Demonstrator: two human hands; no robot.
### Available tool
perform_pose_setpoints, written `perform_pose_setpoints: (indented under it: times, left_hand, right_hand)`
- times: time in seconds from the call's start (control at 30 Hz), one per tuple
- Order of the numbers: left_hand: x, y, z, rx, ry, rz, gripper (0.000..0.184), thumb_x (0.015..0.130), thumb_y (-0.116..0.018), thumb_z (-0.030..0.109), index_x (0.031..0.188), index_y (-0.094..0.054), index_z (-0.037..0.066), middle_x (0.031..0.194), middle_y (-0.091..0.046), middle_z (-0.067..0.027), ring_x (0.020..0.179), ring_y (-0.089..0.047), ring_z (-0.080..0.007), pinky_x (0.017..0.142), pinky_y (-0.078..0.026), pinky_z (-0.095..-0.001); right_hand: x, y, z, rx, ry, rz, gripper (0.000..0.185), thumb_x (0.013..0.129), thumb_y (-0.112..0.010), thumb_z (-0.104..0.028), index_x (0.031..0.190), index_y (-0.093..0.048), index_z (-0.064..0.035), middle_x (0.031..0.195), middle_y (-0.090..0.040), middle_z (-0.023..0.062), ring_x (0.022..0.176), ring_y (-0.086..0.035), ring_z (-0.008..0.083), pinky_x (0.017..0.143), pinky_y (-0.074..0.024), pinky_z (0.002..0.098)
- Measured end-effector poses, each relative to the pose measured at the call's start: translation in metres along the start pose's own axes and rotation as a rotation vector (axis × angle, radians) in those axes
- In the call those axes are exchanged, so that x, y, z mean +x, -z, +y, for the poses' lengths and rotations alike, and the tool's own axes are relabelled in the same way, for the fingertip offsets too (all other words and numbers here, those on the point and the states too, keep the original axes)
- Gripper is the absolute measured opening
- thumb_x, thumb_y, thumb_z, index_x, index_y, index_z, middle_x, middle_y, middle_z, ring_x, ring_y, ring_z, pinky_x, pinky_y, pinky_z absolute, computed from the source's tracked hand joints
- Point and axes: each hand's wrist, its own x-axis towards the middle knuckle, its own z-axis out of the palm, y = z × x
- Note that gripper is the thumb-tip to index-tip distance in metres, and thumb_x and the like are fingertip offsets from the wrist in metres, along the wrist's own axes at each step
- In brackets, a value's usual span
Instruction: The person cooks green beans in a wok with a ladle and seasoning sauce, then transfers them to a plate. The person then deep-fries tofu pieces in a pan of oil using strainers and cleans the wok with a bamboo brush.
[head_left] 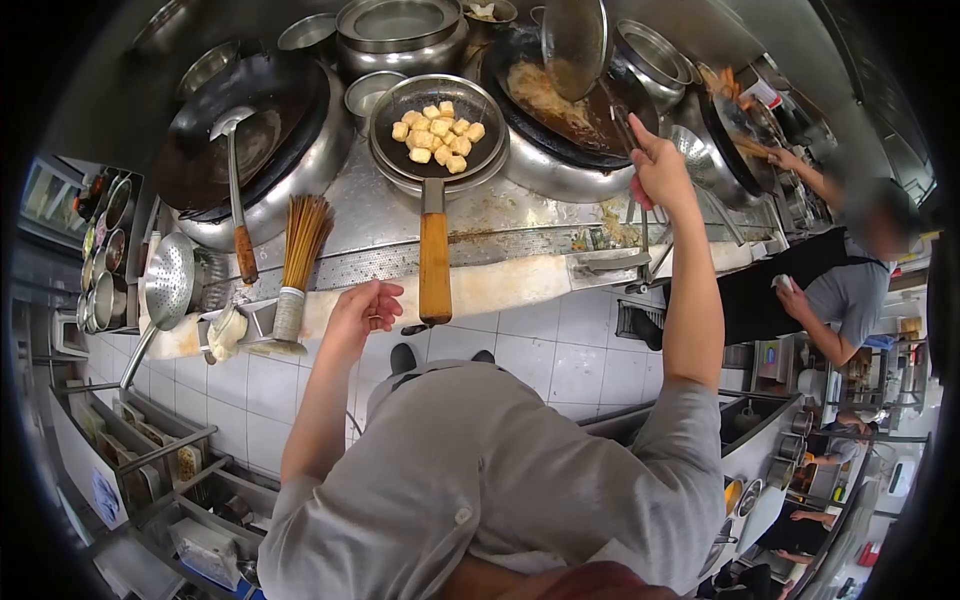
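Observation:
My right hand (pixel 660 168) is closed round the handle of a ladle (pixel 576 50), whose large round bowl is raised over the right wok (pixel 540 110). Brown, bubbling liquid lies in that wok. Near the counter's front edge, my left hand (pixel 366 312) hangs in the air with fingers loosely curled and apart, holding nothing. To its right is the wooden handle of a strainer (pixel 434 255). Golden cubes (pixel 438 133) lie in this strainer, which rests on a metal pot between the two woks.
A dark wok (pixel 190 150) with a spatula (pixel 238 190) stands at left. Along the front edge are a bamboo brush (pixel 300 250) and a perforated skimmer (pixel 168 280). At right, a co-worker (pixel 850 270) reaches toward another wok. Shelves with containers (pixel 150 450) stand behind me at left.

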Motion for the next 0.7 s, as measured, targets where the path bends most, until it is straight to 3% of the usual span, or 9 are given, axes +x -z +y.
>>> perform_pose_setpoints:
  times: [0.07,0.1,0.2,0.27,0.33,0.43,0.53,0.6,0.7]
  left_hand:
    - [-0.005,0.003,-0.005,0.011,0.044,-0.021,0.042,0.100,-0.048,0.038,0.106,-0.066,0.001,0.080,-0.066,-0.0046,0.068,-0.058,-0.0111,0.064,-0.048,-0.0253]
    - [-0.007,0.000,-0.006,0.031,0.046,-0.030,0.041,0.100,-0.048,0.037,0.106,-0.066,0.001,0.080,-0.066,-0.0045,0.068,-0.058,-0.0108,0.064,-0.048,-0.0251]
    - [0.000,-0.013,-0.003,0.091,0.040,-0.049,0.038,0.100,-0.049,0.035,0.105,-0.066,0.001,0.079,-0.065,-0.0041,0.067,-0.058,-0.0101,0.063,-0.048,-0.0244]
    - [0.007,-0.015,-0.002,0.141,0.037,-0.071,0.036,0.100,-0.050,0.033,0.105,-0.066,0.001,0.079,-0.066,-0.0041,0.067,-0.058,-0.0097,0.063,-0.048,-0.0238]
    - [0.007,-0.010,0.001,0.166,0.033,-0.086,0.034,0.100,-0.050,0.032,0.104,-0.066,0.002,0.079,-0.066,-0.0039,0.066,-0.058,-0.0095,0.063,-0.048,-0.0235]
    - [0.002,-0.003,-0.005,0.182,0.064,-0.103,0.032,0.100,-0.050,0.029,0.104,-0.066,0.002,0.079,-0.066,-0.0043,0.065,-0.058,-0.0094,0.063,-0.048,-0.0235]
    - [0.006,-0.008,-0.010,0.207,0.097,-0.139,0.029,0.100,-0.051,0.027,0.104,-0.065,0.002,0.079,-0.067,-0.0053,0.065,-0.058,-0.0093,0.063,-0.048,-0.0238]
    - [0.010,-0.017,-0.012,0.223,0.112,-0.166,0.028,0.100,-0.051,0.026,0.104,-0.065,0.001,0.079,-0.067,-0.0059,0.065,-0.058,-0.0091,0.063,-0.049,-0.0238]
    - [0.012,-0.021,-0.011,0.257,0.118,-0.179,0.027,0.099,-0.052,0.025,0.103,-0.065,0.002,0.079,-0.068,-0.0069,0.065,-0.058,-0.0091,0.063,-0.049,-0.0237]
  right_hand:
    - [0.015,-0.028,0.021,0.182,-0.053,-0.107,0.055,0.097,-0.047,-0.004,0.148,-0.041,-0.0230,0.055,-0.056,0.0058,0.039,-0.050,0.0139,0.037,-0.0411,0.0318]
    - [0.025,-0.044,0.031,0.128,-0.011,-0.076,0.055,0.097,-0.047,-0.005,0.149,-0.040,-0.0232,0.055,-0.057,0.0062,0.038,-0.050,0.0134,0.036,-0.0413,0.0312]
    - [0.059,-0.051,0.049,0.111,0.074,0.024,0.056,0.093,-0.048,-0.003,0.147,-0.044,-0.0169,0.055,-0.059,0.0099,0.040,-0.054,0.0171,0.040,-0.0444,0.0333]
    - [0.028,-0.016,0.011,0.085,-0.018,0.004,0.054,0.093,-0.049,-0.004,0.145,-0.047,-0.0166,0.055,-0.059,0.0096,0.040,-0.055,0.0173,0.043,-0.0463,0.0341]
    - [0.017,0.004,0.013,-0.032,0.067,0.027,0.053,0.093,-0.048,-0.004,0.145,-0.047,-0.0165,0.054,-0.058,0.0100,0.040,-0.054,0.0179,0.045,-0.0470,0.0359]
    - [-0.005,0.014,0.004,0.019,0.018,0.010,0.054,0.092,-0.046,-0.003,0.145,-0.047,-0.0165,0.056,-0.059,0.0114,0.042,-0.057,0.0189,0.048,-0.0488,0.0375]
    - [0.026,-0.029,0.028,-0.014,0.017,-0.068,0.055,0.090,-0.047,-0.005,0.144,-0.047,-0.0169,0.059,-0.062,0.0131,0.044,-0.060,0.0207,0.053,-0.0511,0.0385]
    - [0.071,-0.068,0.067,-0.176,0.223,0.123,0.057,0.089,-0.048,-0.007,0.144,-0.047,-0.0186,0.059,-0.063,0.0144,0.046,-0.062,0.0218,0.056,-0.0520,0.0384]
    - [0.062,-0.038,0.034,-0.112,0.036,0.030,0.056,0.089,-0.048,-0.008,0.143,-0.049,-0.0204,0.059,-0.063,0.0129,0.045,-0.061,0.0226,0.055,-0.0513,0.0384]
